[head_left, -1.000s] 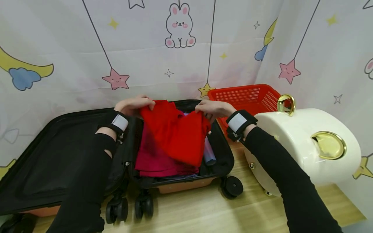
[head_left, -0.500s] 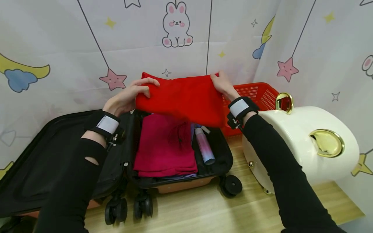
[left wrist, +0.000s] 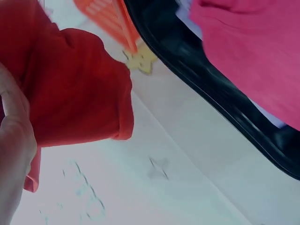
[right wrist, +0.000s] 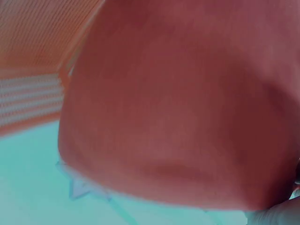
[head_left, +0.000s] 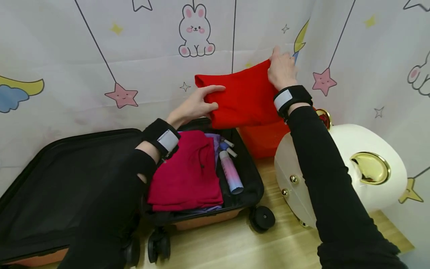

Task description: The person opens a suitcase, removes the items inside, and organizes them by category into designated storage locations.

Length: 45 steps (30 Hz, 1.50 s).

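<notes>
Hands, left [head_left: 196,106] and right [head_left: 282,69], grip red garment [head_left: 243,97]; no readable writing.

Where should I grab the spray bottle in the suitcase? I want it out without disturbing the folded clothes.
Grip the spray bottle round its mid-body from above. It lies flat, cap pointing away, in the gap between the magenta garment and the suitcase wall.

text: none readable | labels: none | signs: none
</notes>
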Each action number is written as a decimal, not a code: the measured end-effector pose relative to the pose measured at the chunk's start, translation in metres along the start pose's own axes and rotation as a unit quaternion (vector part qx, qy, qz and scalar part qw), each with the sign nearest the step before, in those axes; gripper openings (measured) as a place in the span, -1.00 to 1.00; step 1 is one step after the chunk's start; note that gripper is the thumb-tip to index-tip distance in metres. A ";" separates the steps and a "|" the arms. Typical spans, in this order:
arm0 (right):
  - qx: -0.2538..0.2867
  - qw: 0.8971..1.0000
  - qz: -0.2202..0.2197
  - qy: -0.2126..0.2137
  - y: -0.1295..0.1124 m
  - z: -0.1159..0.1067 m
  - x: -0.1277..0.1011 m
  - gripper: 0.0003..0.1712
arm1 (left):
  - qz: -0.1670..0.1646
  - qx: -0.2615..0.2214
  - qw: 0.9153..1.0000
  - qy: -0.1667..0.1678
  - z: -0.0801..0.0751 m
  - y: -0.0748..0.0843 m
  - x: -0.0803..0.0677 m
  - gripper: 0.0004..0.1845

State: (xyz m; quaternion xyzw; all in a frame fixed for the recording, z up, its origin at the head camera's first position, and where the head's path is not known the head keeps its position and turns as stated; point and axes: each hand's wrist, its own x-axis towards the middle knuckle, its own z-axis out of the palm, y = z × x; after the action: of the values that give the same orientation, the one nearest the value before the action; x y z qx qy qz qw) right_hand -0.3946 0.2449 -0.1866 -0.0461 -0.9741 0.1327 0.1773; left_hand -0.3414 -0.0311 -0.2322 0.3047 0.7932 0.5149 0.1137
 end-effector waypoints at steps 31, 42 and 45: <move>-0.158 0.971 0.106 -0.146 0.046 0.012 0.006 -0.33 | -0.097 0.355 0.930 -0.020 0.149 -0.043 0.082 0.06; -0.167 0.966 -0.028 -0.197 -0.015 0.029 0.002 -0.47 | -0.173 0.397 0.901 -0.014 0.067 -0.064 0.054 -0.29; -0.137 0.967 -0.067 -0.202 -0.036 0.051 -0.007 -0.50 | -0.199 0.401 0.893 -0.039 0.036 -0.074 0.035 -0.33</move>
State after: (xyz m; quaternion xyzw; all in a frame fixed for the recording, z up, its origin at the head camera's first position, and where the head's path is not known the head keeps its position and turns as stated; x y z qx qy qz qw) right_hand -0.4075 0.1973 -0.2253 0.0234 -0.9994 -0.0075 -0.0226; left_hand -0.3787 -0.0043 -0.3091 0.1801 0.9713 0.1073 0.1122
